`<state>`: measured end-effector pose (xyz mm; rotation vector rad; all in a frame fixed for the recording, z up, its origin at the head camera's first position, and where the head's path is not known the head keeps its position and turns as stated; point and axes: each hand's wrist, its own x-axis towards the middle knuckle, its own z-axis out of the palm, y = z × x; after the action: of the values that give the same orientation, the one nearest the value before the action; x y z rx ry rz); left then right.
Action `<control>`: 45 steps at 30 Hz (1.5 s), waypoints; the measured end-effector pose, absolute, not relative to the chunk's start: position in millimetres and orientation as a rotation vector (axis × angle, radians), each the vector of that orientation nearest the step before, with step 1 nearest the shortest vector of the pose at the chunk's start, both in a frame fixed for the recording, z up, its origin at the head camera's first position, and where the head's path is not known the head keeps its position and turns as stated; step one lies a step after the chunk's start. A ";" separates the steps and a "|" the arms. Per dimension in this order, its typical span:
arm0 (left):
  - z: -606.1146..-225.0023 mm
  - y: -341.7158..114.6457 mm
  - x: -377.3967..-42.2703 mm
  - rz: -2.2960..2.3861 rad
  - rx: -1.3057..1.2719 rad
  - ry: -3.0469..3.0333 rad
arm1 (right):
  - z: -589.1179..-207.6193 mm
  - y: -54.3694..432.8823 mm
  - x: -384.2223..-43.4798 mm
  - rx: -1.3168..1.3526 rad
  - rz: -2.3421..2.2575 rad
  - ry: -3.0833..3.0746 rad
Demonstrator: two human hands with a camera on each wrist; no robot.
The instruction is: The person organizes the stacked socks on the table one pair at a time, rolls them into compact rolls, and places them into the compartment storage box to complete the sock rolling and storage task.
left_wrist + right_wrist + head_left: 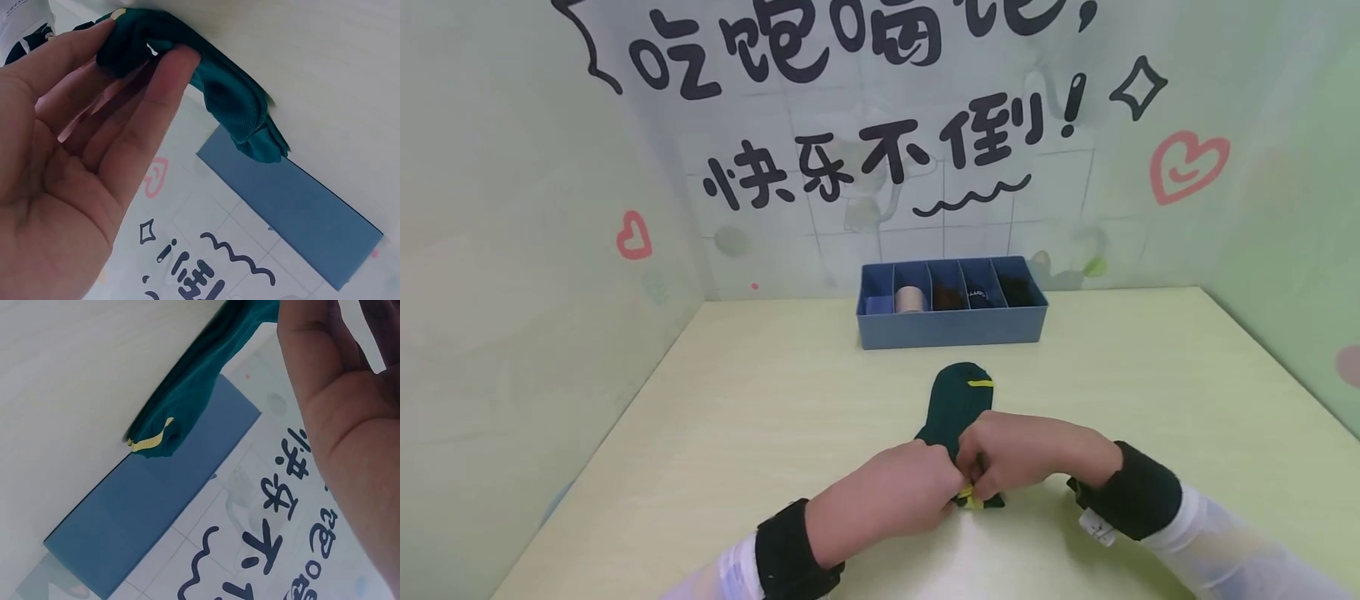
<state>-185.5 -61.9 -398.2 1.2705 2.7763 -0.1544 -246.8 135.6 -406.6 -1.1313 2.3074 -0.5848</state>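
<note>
A dark green sock [958,400] with a yellow stripe at its toe lies lengthwise on the table, toe away from me; a second layer seems to lie under it. At its near end my left hand [891,487] pinches the fabric. In the left wrist view, thumb and fingers meet on the green cloth [228,87]. My right hand [1030,450] pinches the same end just beside the left, the two touching or nearly so. Yellow trim shows below the fingers. The right wrist view shows the sock's striped toe [153,437], while the right fingertips are cut off.
Beyond the sock stands a blue divided box [951,331] near the back wall. Its compartments hold a pale pink rolled item [910,299], a brown one [949,299] and other dark items. Printed walls [535,250] bound the pale table [737,417] at the back and sides.
</note>
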 end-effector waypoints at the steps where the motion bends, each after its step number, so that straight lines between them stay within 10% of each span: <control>1: -397.8 -62.0 -186.1 -0.153 1.260 2.777 | -405.9 135.6 -246.6 -1.142 -0.577 2.319; 34: -409.8 -77.0 -214.3 0.188 1.133 2.722 | -423.2 108.5 -182.2 -1.762 0.868 2.946; 45: -406.8 -73.7 -200.7 -0.288 1.259 2.859 | -407.4 118.4 -219.7 -1.427 -0.028 2.695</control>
<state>-200.7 -73.7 -406.8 1.2589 2.8590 -0.2885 -219.7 118.4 -407.4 -1.4271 2.6952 -0.0284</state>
